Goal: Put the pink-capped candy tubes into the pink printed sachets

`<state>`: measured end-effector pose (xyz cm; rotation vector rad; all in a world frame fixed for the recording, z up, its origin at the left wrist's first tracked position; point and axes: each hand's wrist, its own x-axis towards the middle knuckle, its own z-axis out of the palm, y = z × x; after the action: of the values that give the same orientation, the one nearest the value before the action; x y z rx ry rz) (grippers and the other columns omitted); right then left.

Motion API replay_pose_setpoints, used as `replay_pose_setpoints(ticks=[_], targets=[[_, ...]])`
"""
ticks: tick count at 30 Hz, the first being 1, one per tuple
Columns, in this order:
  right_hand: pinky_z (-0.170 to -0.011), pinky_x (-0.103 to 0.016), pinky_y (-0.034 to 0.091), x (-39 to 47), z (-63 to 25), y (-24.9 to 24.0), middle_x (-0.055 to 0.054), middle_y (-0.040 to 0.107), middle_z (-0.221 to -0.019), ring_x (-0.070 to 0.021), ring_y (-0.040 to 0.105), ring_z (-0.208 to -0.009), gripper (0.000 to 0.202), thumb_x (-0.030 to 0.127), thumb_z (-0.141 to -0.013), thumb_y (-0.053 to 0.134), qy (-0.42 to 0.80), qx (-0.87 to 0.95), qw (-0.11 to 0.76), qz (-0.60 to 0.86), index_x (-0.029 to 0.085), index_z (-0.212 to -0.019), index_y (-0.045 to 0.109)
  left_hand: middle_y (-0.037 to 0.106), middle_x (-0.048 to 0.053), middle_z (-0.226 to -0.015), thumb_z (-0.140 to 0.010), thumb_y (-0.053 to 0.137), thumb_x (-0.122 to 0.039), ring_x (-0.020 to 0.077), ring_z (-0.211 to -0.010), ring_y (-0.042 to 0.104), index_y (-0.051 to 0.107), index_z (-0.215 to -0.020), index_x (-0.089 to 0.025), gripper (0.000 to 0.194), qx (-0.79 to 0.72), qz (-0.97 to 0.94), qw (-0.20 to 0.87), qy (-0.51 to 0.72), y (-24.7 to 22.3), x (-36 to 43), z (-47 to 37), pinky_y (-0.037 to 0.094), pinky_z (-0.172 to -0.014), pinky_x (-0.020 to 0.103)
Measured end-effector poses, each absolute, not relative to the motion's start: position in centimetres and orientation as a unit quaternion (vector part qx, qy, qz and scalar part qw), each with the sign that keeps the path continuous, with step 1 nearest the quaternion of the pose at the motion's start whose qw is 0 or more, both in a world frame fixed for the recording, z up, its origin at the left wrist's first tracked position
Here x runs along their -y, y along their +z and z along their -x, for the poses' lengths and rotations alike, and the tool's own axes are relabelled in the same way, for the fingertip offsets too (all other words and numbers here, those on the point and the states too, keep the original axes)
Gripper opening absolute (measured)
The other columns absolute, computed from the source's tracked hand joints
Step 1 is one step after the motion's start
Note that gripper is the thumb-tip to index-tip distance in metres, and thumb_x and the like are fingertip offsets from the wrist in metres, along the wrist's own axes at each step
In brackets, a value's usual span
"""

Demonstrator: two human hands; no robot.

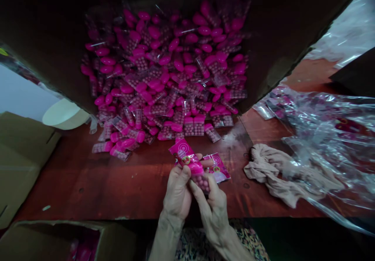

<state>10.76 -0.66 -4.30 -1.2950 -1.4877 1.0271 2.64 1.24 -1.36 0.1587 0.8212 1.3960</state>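
Observation:
In front of me, at the table's near edge, my left hand [178, 192] pinches a pink printed plastic sleeve [184, 151]. A small clear candy container [202, 181], full of pink balls, is tilted at the sleeve's lower end, its pink cap toward the sleeve. Fingers of my right hand [215, 204] are closed round the container. How far the container sits inside the sleeve I cannot tell. Under and beside my right fingers lies another pink printed sleeve [220, 168], flat on the table. Just beyond is a large heap of similar pink-capped containers [164, 85].
A big cardboard box [272, 58] on its side surrounds the heap on the red table [117, 190]. At right lie a crumpled cloth [272, 171] and clear plastic bags [331, 124]. A white bowl [66, 114] stands left; an open carton [117, 237] is below the near edge.

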Motion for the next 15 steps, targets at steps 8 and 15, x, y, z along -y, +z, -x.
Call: replay_pose_setpoints(ticks=[8,15], targets=[[-0.049,-0.02,0.046,0.4,-11.2,-4.2,0.0,0.065,-0.065,-0.0144,0.062,-0.051,0.011,0.025,-0.089,0.045,0.34,0.655,0.43,0.52,0.018,-0.091,0.054,0.072,0.009,-0.076,-0.063,0.076,-0.038,0.025,-0.083,0.067,0.068,-0.074,-0.015,0.026,-0.375,-0.123,0.668,0.631,-2.1,-1.5,-2.5,0.05,-0.079,0.037],[-0.061,-0.019,0.049,1.0,-11.2,-2.7,0.0,0.064,-0.077,-0.0129,0.062,-0.065,0.021,0.031,-0.09,0.046,0.511,0.592,0.4,0.478,0.019,-0.106,0.052,0.072,0.011,-0.077,-0.061,0.074,-0.047,0.0289,-0.086,0.066,0.071,-0.074,-0.014,0.036,-0.347,-0.18,0.683,0.617,-2.0,-1.2,-1.7,0.049,-0.079,0.041]])
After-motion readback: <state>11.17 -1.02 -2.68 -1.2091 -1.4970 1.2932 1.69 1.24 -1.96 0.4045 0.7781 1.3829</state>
